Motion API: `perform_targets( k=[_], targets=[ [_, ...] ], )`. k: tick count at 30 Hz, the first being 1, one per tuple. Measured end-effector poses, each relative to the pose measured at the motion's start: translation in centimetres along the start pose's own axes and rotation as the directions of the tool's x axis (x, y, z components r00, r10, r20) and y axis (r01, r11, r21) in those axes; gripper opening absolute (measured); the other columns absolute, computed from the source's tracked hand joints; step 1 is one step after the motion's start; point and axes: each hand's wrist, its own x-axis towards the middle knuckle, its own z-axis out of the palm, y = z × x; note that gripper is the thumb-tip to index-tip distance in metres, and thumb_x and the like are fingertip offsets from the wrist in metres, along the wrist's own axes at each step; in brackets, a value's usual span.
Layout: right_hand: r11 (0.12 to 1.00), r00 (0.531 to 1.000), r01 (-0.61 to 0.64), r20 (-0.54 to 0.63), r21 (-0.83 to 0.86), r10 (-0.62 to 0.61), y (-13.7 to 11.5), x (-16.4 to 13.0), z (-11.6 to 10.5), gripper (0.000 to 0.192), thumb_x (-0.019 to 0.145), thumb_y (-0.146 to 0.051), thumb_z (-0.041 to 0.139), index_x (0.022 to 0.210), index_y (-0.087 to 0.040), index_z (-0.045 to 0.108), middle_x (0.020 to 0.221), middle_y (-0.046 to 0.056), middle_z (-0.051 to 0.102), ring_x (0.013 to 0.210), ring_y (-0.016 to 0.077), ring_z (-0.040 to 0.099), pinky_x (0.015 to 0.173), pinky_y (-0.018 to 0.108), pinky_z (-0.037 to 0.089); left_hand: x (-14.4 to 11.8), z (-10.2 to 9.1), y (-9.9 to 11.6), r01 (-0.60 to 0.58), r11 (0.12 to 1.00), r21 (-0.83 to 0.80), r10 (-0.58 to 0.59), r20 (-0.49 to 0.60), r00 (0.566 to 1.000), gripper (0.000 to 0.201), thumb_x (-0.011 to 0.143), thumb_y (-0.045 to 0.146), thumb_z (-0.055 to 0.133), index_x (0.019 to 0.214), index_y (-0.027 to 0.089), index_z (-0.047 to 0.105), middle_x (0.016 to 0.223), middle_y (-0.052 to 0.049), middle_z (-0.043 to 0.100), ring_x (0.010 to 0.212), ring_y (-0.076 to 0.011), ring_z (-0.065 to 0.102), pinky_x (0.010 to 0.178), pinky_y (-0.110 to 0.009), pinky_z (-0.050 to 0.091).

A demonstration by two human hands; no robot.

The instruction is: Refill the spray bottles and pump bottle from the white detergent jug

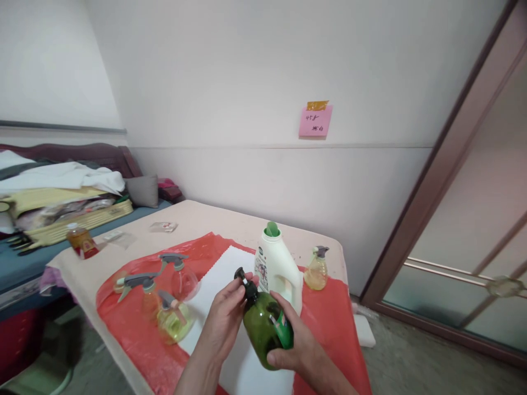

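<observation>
My right hand [297, 341] grips a dark green pump bottle [263, 326] by its body, tilted above a white cloth [222, 296]. My left hand [225, 317] has its fingers closed around the bottle's black pump head [244, 278] at the neck. Just behind the bottle stands a white detergent jug [276, 266] with a green cap. To the left, three clear spray bottles [175, 307] with grey triggers lie and stand on the red plastic sheet [123, 318].
A small yellow spray bottle [317, 269] stands at the table's far right. An amber bottle [82, 241] sits at the left corner of the beige table [197, 216]. A bed with piled linen [61, 186] lies left; a sliding glass door [473, 263] is right.
</observation>
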Motion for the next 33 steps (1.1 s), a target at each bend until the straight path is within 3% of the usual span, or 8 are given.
perform_targets(
  k=[6, 11, 16, 19, 23, 26, 29, 33],
  targets=[
    [0.999, 0.998, -0.048, 0.044, -0.001, 0.048, -0.7, -0.5, 0.5, 0.118, 0.047, -0.033, 0.088, 0.148, -0.020, 0.030, 0.144, 0.013, 0.053, 0.129, 0.0309, 0.053, 0.106, 0.039, 0.042, 0.5, -0.7, -0.4, -0.070, 0.993, 0.094, 0.080, -0.104, 0.991, 0.045, 0.065, 0.034, 0.088, 0.105, 0.019, 0.075, 0.086, -0.003, 0.068, 0.082, -0.0142, 0.060, 0.077, -0.024, 0.045],
    [0.998, 0.997, -0.062, 0.044, 0.000, 0.062, -1.3, -0.7, 0.6, 0.116, 0.047, -0.032, 0.086, 0.148, -0.020, 0.030, 0.143, 0.012, 0.053, 0.126, 0.0302, 0.054, 0.104, 0.037, 0.043, 0.1, -0.5, -0.7, -0.014, 0.980, 0.196, 0.033, -0.094, 0.995, 0.042, 0.078, 0.047, 0.076, 0.108, 0.017, 0.073, 0.098, -0.008, 0.070, 0.094, -0.0182, 0.061, 0.085, -0.029, 0.046],
    [0.962, 0.990, -0.142, -0.005, -0.234, 0.144, -1.8, -1.0, 0.1, 0.114, 0.049, -0.018, 0.078, 0.151, -0.022, 0.027, 0.142, 0.009, 0.053, 0.122, 0.0270, 0.055, 0.101, 0.035, 0.044, 0.3, -0.2, -0.6, -0.094, 0.982, 0.163, 0.119, -0.151, 0.981, 0.041, 0.080, 0.048, 0.074, 0.105, 0.015, 0.071, 0.092, -0.009, 0.071, 0.094, -0.0200, 0.064, 0.088, -0.032, 0.048],
    [0.886, 0.981, -0.195, -0.076, -0.421, 0.180, -1.6, -1.1, -0.6, 0.111, 0.048, -0.014, 0.076, 0.149, -0.022, 0.033, 0.140, 0.009, 0.053, 0.124, 0.0274, 0.052, 0.104, 0.036, 0.041, 0.9, -0.8, -0.1, -0.304, 0.944, 0.127, 0.328, -0.298, 0.896, 0.035, 0.077, 0.046, 0.077, 0.095, 0.017, 0.069, 0.087, -0.003, 0.067, 0.085, -0.0167, 0.065, 0.084, -0.031, 0.050],
    [0.882, 0.975, -0.199, -0.175, -0.427, 0.135, -0.1, -0.6, -1.1, 0.097, 0.048, -0.015, 0.073, 0.139, -0.020, 0.042, 0.131, 0.010, 0.056, 0.112, 0.0293, 0.057, 0.093, 0.038, 0.047, 1.0, -1.6, 1.1, -0.449, 0.848, 0.283, 0.530, -0.426, 0.733, 0.030, 0.082, 0.048, 0.071, 0.096, 0.022, 0.066, 0.089, 0.001, 0.062, 0.071, -0.0112, 0.061, 0.074, -0.028, 0.051],
    [0.912, 0.970, -0.186, -0.214, -0.365, 0.112, 1.4, 0.4, -0.7, 0.091, 0.051, -0.019, 0.070, 0.136, -0.023, 0.038, 0.126, 0.008, 0.058, 0.104, 0.0262, 0.061, 0.086, 0.036, 0.050, 0.5, -1.7, 1.4, -0.403, 0.778, 0.483, 0.606, -0.406, 0.684, 0.033, 0.084, 0.052, 0.065, 0.099, 0.022, 0.066, 0.089, 0.001, 0.063, 0.068, -0.0111, 0.059, 0.069, -0.026, 0.049],
    [0.936, 0.962, -0.157, -0.263, -0.316, 0.072, 3.1, 1.9, 0.5, 0.092, 0.050, -0.021, 0.071, 0.135, -0.023, 0.036, 0.126, 0.007, 0.058, 0.108, 0.0253, 0.060, 0.092, 0.035, 0.049, 0.3, -1.5, 1.3, -0.259, 0.713, 0.652, 0.596, -0.369, 0.713, 0.036, 0.083, 0.054, 0.064, 0.096, 0.020, 0.066, 0.075, 0.001, 0.061, 0.068, -0.0138, 0.058, 0.065, -0.025, 0.046],
    [0.946, 0.946, -0.119, -0.324, -0.302, 0.016, 5.7, 3.7, 2.6, 0.096, 0.048, -0.023, 0.076, 0.136, -0.023, 0.037, 0.129, 0.007, 0.059, 0.117, 0.0286, 0.058, 0.101, 0.039, 0.045, 0.5, -1.6, 0.9, -0.166, 0.692, 0.703, 0.556, -0.373, 0.743, 0.035, 0.083, 0.055, 0.062, 0.088, 0.020, 0.065, 0.070, 0.001, 0.060, 0.068, -0.0154, 0.056, 0.064, -0.025, 0.045]
  ],
)
